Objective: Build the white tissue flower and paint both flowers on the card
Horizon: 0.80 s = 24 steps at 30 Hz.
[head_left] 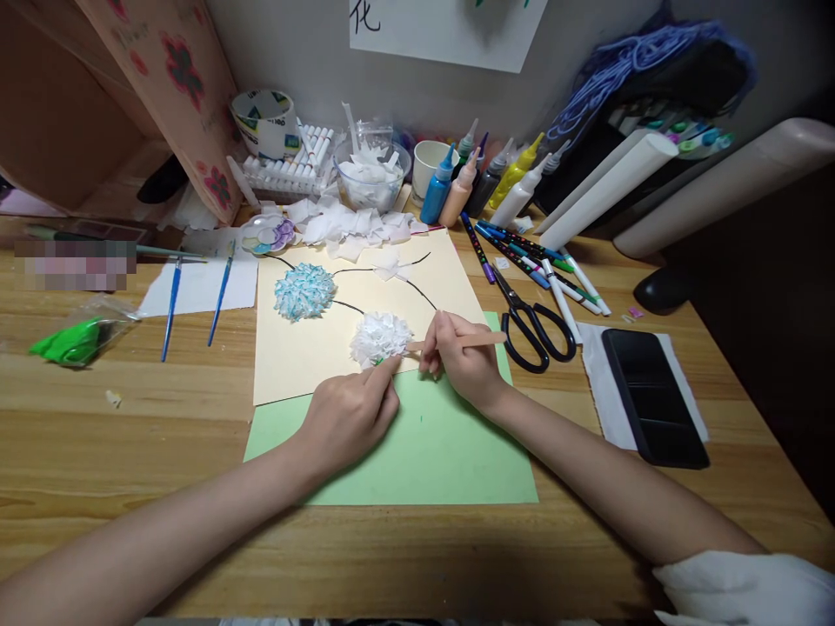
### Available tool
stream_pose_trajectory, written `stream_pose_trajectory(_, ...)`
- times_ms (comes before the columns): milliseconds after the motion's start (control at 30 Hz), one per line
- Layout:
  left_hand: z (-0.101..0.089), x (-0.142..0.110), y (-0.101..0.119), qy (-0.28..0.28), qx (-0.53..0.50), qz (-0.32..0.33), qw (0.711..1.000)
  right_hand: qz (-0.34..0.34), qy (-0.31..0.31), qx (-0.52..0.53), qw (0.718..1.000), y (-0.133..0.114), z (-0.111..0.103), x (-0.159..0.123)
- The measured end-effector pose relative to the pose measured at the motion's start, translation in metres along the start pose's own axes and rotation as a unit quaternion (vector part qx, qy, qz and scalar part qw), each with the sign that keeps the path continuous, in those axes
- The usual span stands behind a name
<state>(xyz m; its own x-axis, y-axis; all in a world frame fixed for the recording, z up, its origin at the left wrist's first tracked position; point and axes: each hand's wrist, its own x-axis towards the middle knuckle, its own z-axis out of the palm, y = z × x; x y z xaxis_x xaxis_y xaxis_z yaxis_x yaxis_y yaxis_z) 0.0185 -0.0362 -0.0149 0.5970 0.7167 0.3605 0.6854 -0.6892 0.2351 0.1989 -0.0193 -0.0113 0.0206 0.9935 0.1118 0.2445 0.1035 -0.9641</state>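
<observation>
Two pompoms (303, 291), one wooden stick (484, 340)

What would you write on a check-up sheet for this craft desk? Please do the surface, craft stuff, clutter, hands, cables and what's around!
Surface: wood-grain desk; green sheet lying partly under a cream sheet.
Craft stuff: blue-and-white puff and white puff on the cream sheet, with dark curved lines.
Clutter: scissors beside scattered pens; paper scraps behind the cream sheet.
Left hand: index finger at the white puff's near edge.
Right hand: holds a wooden stick, one end by the white puff.
Cables: nothing seen.
Surroundings: squeeze bottles along the back; grey wall behind.
</observation>
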Motion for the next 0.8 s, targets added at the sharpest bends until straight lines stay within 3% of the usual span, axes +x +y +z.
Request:
stream_pose_trajectory(133, -0.004, 0.001, -0.001, 0.015, -0.016, -0.001, 1.0, 0.041, 0.017, 0.073, 0.996, 0.001, 0.003, 0.004)
stream_pose_trajectory(400, -0.01, -0.001, 0.001, 0.052, -0.07, -0.013, 0.996, 0.004, 0.061, 0.12, 0.991, 0.005, -0.003, -0.002)
stream_pose_trajectory(500, -0.021, 0.008, -0.005, 0.053, -0.064, -0.049, 0.995, 0.014, 0.064, 0.149, 0.987, 0.003, -0.004, -0.001)
stream_pose_trajectory(633, -0.038, 0.043, -0.036, 0.025, 0.036, -0.152, 0.987, 0.099, 0.049, 0.216, 0.97, 0.004, -0.004, 0.011)
stream_pose_trajectory(800, -0.035, 0.092, -0.086, 0.008, 0.159, -0.161, 0.974, 0.143, 0.047, 0.261, 0.954, 0.009, -0.006, 0.021)
